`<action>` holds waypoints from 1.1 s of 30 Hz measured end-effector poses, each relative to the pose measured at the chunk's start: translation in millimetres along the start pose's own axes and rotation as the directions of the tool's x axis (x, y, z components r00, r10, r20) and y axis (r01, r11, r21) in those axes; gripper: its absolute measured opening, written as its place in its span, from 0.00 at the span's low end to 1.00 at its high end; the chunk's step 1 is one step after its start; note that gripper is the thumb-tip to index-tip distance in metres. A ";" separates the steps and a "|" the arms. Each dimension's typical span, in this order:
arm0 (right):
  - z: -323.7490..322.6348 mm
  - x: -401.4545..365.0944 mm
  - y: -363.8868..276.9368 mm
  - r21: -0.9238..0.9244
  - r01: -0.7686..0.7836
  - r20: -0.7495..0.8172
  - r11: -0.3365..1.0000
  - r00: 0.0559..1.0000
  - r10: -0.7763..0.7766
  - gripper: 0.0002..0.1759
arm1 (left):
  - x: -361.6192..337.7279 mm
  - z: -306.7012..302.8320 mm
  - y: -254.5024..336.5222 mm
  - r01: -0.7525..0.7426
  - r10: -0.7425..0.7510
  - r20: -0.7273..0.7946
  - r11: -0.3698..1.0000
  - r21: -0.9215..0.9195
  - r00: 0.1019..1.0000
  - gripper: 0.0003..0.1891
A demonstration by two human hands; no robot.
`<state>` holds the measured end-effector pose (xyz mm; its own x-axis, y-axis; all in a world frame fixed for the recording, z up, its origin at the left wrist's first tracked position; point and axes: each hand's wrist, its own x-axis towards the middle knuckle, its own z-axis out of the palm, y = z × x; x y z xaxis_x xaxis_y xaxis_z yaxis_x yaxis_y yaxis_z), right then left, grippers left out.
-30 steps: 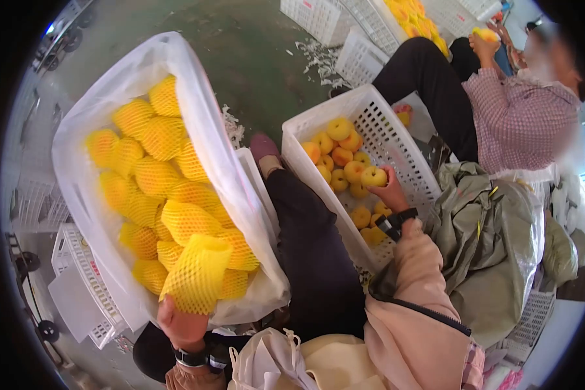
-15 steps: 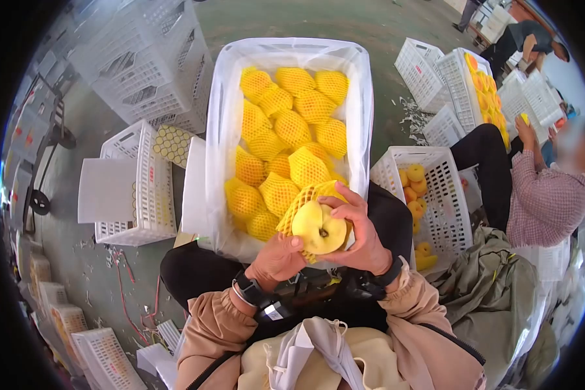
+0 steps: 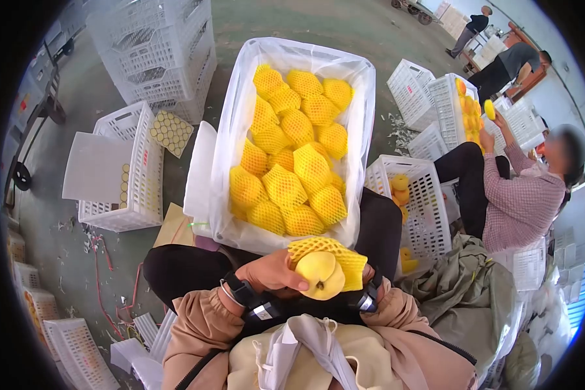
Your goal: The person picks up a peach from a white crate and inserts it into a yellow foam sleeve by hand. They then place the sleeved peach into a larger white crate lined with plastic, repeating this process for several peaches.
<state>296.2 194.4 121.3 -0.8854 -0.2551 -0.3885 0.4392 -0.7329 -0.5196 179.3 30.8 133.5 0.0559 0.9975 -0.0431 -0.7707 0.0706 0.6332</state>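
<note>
left hand (image 3: 271,270) grips peach (image 3: 322,276), yellow foam net (image 3: 351,263) against its far side, right hand (image 3: 369,272) mostly hidden by net, can't tell its grip, peach just nearside of lined crate (image 3: 365,110) of netted fruit (image 3: 297,127)

Tall stack of white crates (image 3: 153,58) toward the far left corner of the floor (image 3: 260,16), wheeled cart (image 3: 23,123) out by the left edge, red cord (image 3: 133,296) kinda looping around nearer. On the right there's a seated person in a checked shirt (image 3: 517,208), crumpled olive cloth (image 3: 458,286), and a bent-over person (image 3: 513,68) near the far right corner.
</note>
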 end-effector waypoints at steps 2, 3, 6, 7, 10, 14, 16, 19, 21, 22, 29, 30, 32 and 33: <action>7.5 -5.6 -3.3 -0.059 -0.069 -0.002 0.996 0.998 0.069 0.25 | -3.7 5.9 7.1 0.022 -0.022 0.030 1.000 0.006 0.999 0.47; 8.2 -6.4 -3.3 -0.126 -0.060 0.003 0.990 0.998 0.061 0.23 | -4.9 5.1 6.4 0.037 -0.035 0.062 0.999 -0.025 0.997 0.47; 8.6 -9.6 4.1 -0.189 0.029 -0.012 0.982 0.999 -0.031 0.22 | -4.9 -6.8 -5.6 0.019 -0.020 0.145 1.000 0.009 0.989 0.46; -15.0 -7.9 6.9 -0.156 0.057 0.014 0.986 0.998 -0.056 0.21 | -4.8 -11.6 -9.4 -0.008 -0.007 0.197 0.997 0.076 0.980 0.45; 15.8 -5.9 -15.8 -0.159 0.286 -0.256 0.945 0.913 -0.319 0.08 | -1.9 -14.5 -9.1 -0.094 0.093 0.011 0.995 0.037 0.996 0.38; 42.8 -1.5 -13.3 -0.983 0.084 0.186 -0.166 0.421 -0.888 0.09 | 16.2 -20.9 -7.4 -0.244 0.461 -0.412 0.843 0.479 0.786 0.34; 49.3 9.6 6.3 -0.875 0.110 0.430 -0.471 0.621 -0.655 0.10 | 12.2 -16.1 -5.7 -0.095 0.505 -0.489 0.758 0.645 0.712 0.33; 32.6 17.0 3.7 -0.921 0.281 0.035 0.270 0.750 -0.661 0.10 | 12.7 -20.7 -7.5 0.015 0.910 -0.116 0.120 0.993 0.398 0.39; 32.3 21.2 -5.5 -0.331 0.488 -0.181 0.807 0.807 -0.562 0.18 | 16.9 -3.2 -13.4 0.014 0.879 -0.048 0.047 0.999 0.474 0.41; 28.2 25.6 -6.3 -0.334 0.490 -0.188 0.805 0.802 -0.567 0.18 | 21.2 0.7 -14.2 -0.008 0.833 0.042 -0.046 0.999 0.551 0.42; -90.2 57.9 -5.8 -0.835 0.330 0.008 0.441 0.808 -0.589 0.26 | 9.9 -30.2 -10.4 -0.296 0.759 -0.277 0.521 0.800 0.589 0.35; -97.1 62.5 -15.9 -0.717 0.389 -0.066 0.579 0.788 -0.612 0.25 | 11.2 -34.4 -9.4 -0.187 0.760 -0.300 0.481 0.856 0.577 0.32; -103.8 65.5 -39.3 -0.571 0.441 -0.150 0.692 0.773 -0.617 0.24 | 13.2 -36.9 -9.1 -0.216 0.728 -0.364 0.569 0.793 0.581 0.30; -97.7 66.8 -58.7 -0.540 0.465 -0.178 0.702 0.752 -0.635 0.24 | 13.8 -38.2 -8.0 -0.234 0.686 -0.426 0.650 0.723 0.590 0.27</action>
<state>226.1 282.0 51.5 -0.9174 0.3857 -0.0977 -0.0212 -0.2925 -0.9560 162.0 44.1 98.3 -0.7663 0.6375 0.0798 -0.0556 -0.1895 0.9803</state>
